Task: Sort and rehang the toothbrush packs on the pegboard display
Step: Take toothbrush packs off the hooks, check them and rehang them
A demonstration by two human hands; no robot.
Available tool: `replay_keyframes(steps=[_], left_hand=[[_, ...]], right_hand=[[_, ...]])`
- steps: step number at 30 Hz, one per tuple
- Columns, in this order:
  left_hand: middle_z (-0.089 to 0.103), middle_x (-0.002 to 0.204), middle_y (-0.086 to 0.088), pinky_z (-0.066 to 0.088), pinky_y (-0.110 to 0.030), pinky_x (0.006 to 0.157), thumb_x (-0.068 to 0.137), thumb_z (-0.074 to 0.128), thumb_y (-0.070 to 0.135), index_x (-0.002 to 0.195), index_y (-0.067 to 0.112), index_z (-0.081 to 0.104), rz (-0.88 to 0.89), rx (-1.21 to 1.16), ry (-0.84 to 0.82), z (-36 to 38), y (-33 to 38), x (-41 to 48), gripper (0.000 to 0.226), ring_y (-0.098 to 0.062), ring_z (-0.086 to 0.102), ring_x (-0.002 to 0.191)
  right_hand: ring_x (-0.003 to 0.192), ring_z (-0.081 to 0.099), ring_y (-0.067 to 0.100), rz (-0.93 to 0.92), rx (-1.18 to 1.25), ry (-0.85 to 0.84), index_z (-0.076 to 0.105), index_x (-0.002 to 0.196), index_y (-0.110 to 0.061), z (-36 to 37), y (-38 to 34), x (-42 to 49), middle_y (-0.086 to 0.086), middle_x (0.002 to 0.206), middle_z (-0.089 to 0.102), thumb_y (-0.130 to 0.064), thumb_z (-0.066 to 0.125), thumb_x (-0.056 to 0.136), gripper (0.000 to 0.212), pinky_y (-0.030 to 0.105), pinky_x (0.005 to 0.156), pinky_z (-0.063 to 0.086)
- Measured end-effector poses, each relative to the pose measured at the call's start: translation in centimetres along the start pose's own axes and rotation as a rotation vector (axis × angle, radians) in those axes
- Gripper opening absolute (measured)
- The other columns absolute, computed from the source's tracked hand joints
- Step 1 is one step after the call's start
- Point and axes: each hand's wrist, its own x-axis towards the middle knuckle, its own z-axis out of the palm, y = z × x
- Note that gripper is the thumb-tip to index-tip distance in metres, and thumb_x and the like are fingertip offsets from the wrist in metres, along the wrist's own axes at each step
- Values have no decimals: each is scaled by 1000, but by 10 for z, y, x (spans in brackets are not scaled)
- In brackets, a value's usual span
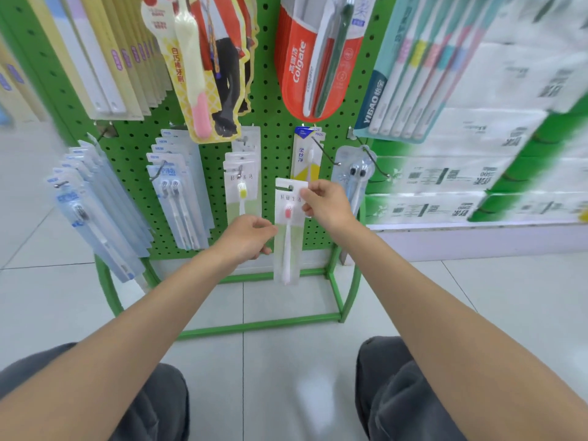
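Our right hand (327, 205) pinches the top right corner of the pink-bristled toothbrush pack (288, 237), held upright before the green pegboard's (273, 135) lower edge, just right of the hung yellow-bristled packs (242, 189). Our left hand (248, 237) curls at its left edge; whether it grips, we cannot tell

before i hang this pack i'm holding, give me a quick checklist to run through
1. Top grip: the right hand pinches the pink-brush pack at its top corner: ok.
2. Second hold: the left hand has its fingertips at the pack's left edge, but whether it grips the pack: cannot tell.
3. The hang hole is uncovered: ok.
4. Right spot found: the matching packs with the same print hang on the hook just to the left: ok.
5. Pack on a hook: not ok, it is held in front of the pegboard.
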Motion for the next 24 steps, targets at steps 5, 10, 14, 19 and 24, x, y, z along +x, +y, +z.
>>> replay_keyframes(steps=[5,10,14,19,24], left_hand=[[62,103,-1,42,-25,60,96,60,38,131,11,52,87,141,-98,13,-5,-12,44,-14,61,74],[44,67,3,35,-23,55,94,63,35,73,18,52,200,171,-161,29,-3,-23,29,-15,44,63],[44,68,6,40,-31,65,94,62,41,79,23,57,269,209,-179,35,-3,-24,23,-17,47,67],[49,79,-2,40,-30,65,91,65,41,104,6,64,235,92,-121,30,-3,-18,38,-16,48,69],[55,75,5,40,-21,60,92,66,36,108,11,66,170,-103,-117,23,0,-17,30,-10,48,63]], right_hand=[[63,57,12,39,45,-49,57,95,-6,-14,3,-36,5,79,60,-11,53,99,7,19,59,49],[63,55,13,50,54,12,54,82,-14,-29,3,-62,0,75,59,-26,67,92,20,23,62,48],[62,48,14,60,60,67,55,83,-11,-31,4,-64,6,76,55,-34,74,85,30,28,65,45],[56,49,11,89,139,42,59,79,-13,-32,0,-58,-4,69,58,-29,67,92,22,22,59,45],[58,54,13,82,193,-1,64,84,-14,-36,-4,-50,5,77,63,-22,63,95,14,26,61,49]])
